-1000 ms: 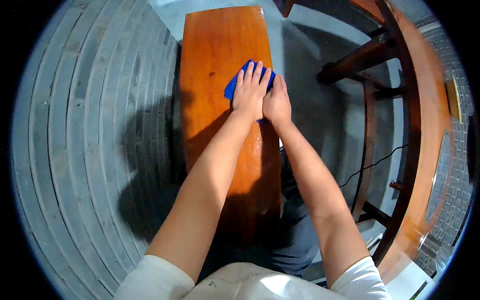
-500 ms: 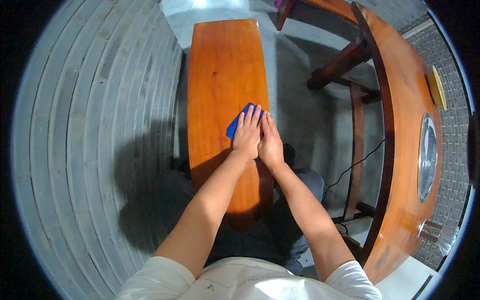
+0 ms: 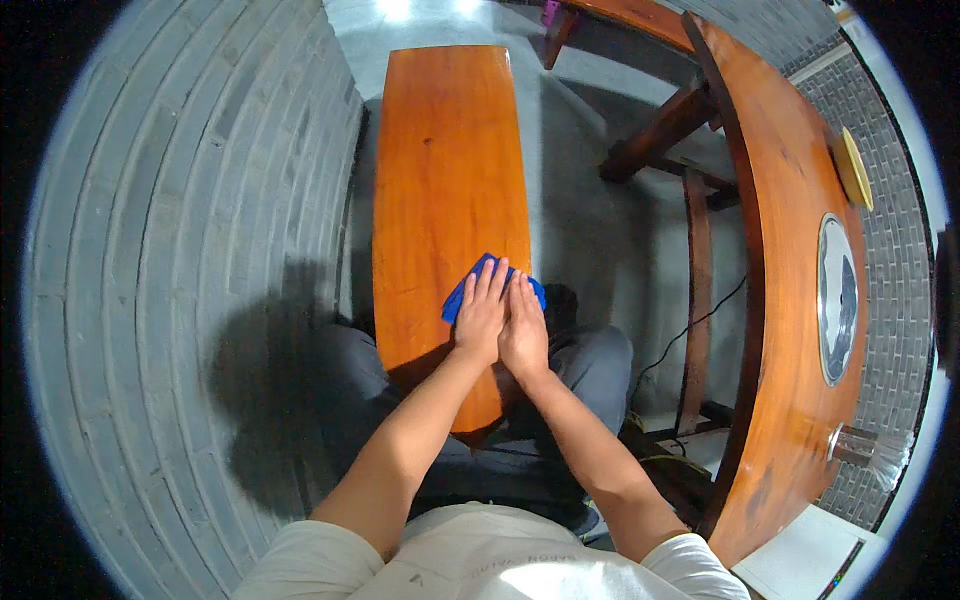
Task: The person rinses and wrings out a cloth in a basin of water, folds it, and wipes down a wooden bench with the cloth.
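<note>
A blue cloth (image 3: pixel 460 298) lies folded on the orange-brown wooden bench (image 3: pixel 445 160), by its right edge. My left hand (image 3: pixel 482 315) rests flat over it, fingers stretched toward the far end. Close beside it, my right hand (image 3: pixel 524 325) presses on the cloth too, its fingers straight and its thumb side next to the left hand. Blue fabric shows to the left of, above and to the right of the fingers; the rest is hidden under my palms. The bench's near end reaches between my legs.
A grey brick wall (image 3: pixel 190 200) stands along the left. To the right is a wooden table (image 3: pixel 790 250) with a round inset metal plate (image 3: pixel 836 300), a yellow dish (image 3: pixel 852 168) and a clear container (image 3: pixel 870 447). A black cable (image 3: pixel 690 328) hangs beneath it.
Both hands and the blue cloth have slid toward me along the bench. More of the cloth shows to the right of my right hand. The view has shifted slightly.
</note>
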A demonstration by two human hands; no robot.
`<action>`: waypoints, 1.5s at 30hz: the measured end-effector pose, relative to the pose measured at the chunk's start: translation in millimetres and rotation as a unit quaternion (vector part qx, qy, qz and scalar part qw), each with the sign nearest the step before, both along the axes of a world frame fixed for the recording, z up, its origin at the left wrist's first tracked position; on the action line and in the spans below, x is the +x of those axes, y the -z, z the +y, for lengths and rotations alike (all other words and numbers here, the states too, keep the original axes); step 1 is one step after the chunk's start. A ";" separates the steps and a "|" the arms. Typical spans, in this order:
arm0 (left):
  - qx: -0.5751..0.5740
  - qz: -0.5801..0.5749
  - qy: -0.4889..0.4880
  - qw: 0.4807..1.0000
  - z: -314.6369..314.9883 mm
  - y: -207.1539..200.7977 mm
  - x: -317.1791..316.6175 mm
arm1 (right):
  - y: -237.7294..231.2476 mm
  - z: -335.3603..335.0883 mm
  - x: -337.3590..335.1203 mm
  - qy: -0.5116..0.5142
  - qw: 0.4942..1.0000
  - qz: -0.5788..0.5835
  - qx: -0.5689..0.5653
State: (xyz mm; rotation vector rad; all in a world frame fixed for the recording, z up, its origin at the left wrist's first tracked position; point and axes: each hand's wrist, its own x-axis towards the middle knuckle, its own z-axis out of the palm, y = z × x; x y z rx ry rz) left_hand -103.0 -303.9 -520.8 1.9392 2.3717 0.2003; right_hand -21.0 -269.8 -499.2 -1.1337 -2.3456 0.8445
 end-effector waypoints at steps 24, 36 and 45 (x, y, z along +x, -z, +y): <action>0.029 -0.052 -0.146 0.988 -24.1 12.9 -54.3 | 32.3 6.3 -61.1 -0.132 0.986 -0.089 0.053; 0.006 -0.034 -0.174 0.984 19.4 24.6 -90.3 | 41.8 61.3 -103.2 -0.165 0.974 -0.126 0.088; 0.044 -0.040 -0.191 0.980 61.6 24.2 -123.3 | 51.0 106.3 -142.0 -0.169 0.972 -0.112 0.117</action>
